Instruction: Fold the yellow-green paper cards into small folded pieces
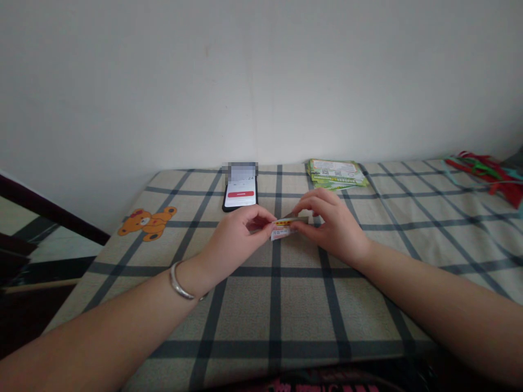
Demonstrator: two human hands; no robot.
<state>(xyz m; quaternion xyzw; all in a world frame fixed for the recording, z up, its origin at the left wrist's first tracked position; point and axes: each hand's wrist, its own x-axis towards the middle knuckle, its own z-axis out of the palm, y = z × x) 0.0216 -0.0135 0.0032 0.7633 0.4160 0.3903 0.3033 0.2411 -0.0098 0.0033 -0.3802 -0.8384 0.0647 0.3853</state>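
Observation:
Between my two hands is a small folded piece of printed paper (281,230), white with a yellow strip and dark print. My left hand (249,231) pinches its left end between thumb and fingers. At the other end, my right hand (327,220) grips the paper, thumb in front and fingers behind. The fingers hide part of the paper. Both hands are just above the checked tablecloth (241,316); whether the paper touches the cloth I cannot tell.
A phone (240,190) with a lit screen lies beyond my left hand. A stack of green printed leaflets (337,173) lies near the wall (261,81). Red and green ribbon-like strips (490,171) lie at far right. An orange bear picture (147,223) is at left, near the table edge.

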